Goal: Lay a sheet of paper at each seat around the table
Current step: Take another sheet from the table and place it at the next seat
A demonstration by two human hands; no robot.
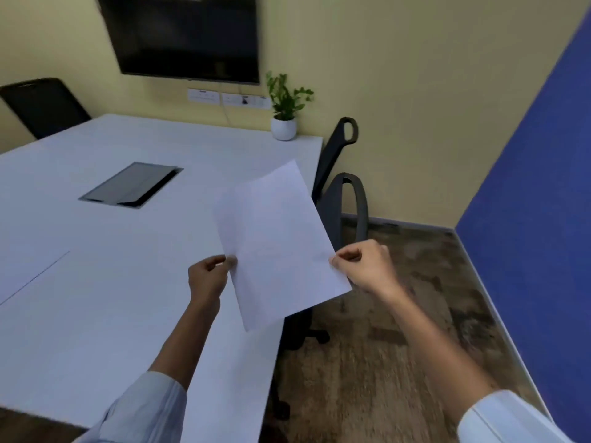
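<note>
A white sheet of paper (276, 244) hangs in the air above the right edge of the white table (96, 266). My left hand (208, 278) pinches the sheet's left edge. My right hand (367, 265) pinches its right edge. The sheet is tilted, its far corner pointing towards the wall. Two black chairs (343, 199) stand tucked in at the table's right side, just beyond the sheet. A third black chair (44, 103) stands at the far left. No sheet is seen lying on the tabletop.
A grey cable hatch (131, 185) is set into the tabletop. A potted plant (284, 107) stands at the far right corner under a wall-mounted screen (185, 36). Brown carpet (383, 330) runs along the right, bounded by a blue wall (543, 187).
</note>
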